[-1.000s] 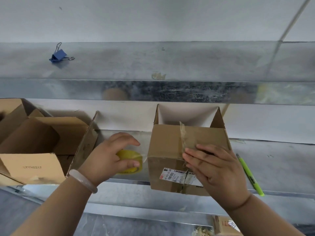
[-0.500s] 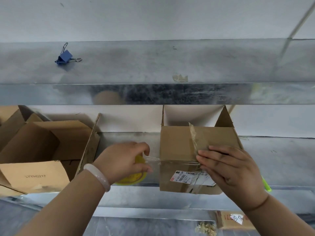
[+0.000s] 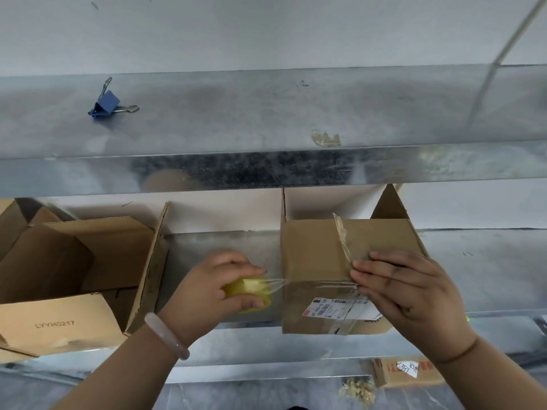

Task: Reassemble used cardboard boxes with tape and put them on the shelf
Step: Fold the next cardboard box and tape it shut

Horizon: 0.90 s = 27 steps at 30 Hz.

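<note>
left grip (image 3: 207,294): fingers and thumb curled round tape roll (image 3: 247,292), forearm in from near left | right grip (image 3: 405,294): fingers straight, together, palm down, pressed flat on box (image 3: 310,255), forearm in from near right

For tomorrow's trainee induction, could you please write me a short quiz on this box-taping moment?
1. What is the right hand pressing onto the small box?
2. Which grips the yellow tape roll? A) left hand B) right hand
3. True or false: the blue binder clip lies inside the small box.
Key: 1 clear tape strip. 2 A. 3 False; the blue binder clip lies on the upper shelf.
</note>
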### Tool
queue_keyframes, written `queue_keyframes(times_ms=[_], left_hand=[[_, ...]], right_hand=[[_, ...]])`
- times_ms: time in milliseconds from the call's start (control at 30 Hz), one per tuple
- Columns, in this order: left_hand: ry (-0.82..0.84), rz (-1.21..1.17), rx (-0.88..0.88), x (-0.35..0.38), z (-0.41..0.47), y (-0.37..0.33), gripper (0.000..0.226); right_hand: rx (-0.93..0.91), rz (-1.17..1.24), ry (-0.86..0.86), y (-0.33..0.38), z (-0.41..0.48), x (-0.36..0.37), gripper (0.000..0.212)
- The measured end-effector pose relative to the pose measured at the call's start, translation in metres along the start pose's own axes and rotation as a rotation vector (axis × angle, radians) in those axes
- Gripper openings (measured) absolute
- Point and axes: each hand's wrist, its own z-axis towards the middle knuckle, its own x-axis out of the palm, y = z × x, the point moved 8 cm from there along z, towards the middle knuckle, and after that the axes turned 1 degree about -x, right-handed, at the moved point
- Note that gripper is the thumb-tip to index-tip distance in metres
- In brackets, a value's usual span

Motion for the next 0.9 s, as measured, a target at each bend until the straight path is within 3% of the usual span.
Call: queue_keyframes(times_ms=[133, 267, 400, 567, 733, 833, 900], left_hand=[[-0.06, -0.028, 0.024, 0.004, -0.005, 0.0, 0.053], [-0.125, -0.05, -0.014, 0.003, -0.005, 0.001, 0.041], [-0.153, 0.021, 0.048, 0.007, -0.006, -0.006, 0.037], [-0.155, 0.225, 0.13, 0.019, -0.005, -0.017, 0.049], [-0.183, 0.364, 0.131, 0.025, 0.003, -0.024, 0.05], [-0.186, 0.396, 0.134, 0.028, 0.004, -0.027, 0.05], [-0.196, 0.402, 0.126, 0.029, 0.002, -0.027, 0.05]], right_hand=[[0.011, -0.001, 0.005, -0.001, -0.001, 0.0, 0.018], [0.024, -0.003, 0.006, -0.001, -0.001, 0.0, 0.018], [0.029, 0.003, 0.006, -0.002, 0.0, -0.001, 0.017], [0.006, -0.031, 0.01, 0.0, -0.001, 0.0, 0.019], [-0.056, -0.248, 0.13, 0.004, -0.01, -0.002, 0.032], [0.109, -0.266, 0.036, -0.011, -0.035, -0.023, 0.042], [0.444, -0.207, -0.125, -0.046, -0.067, -0.046, 0.044]])
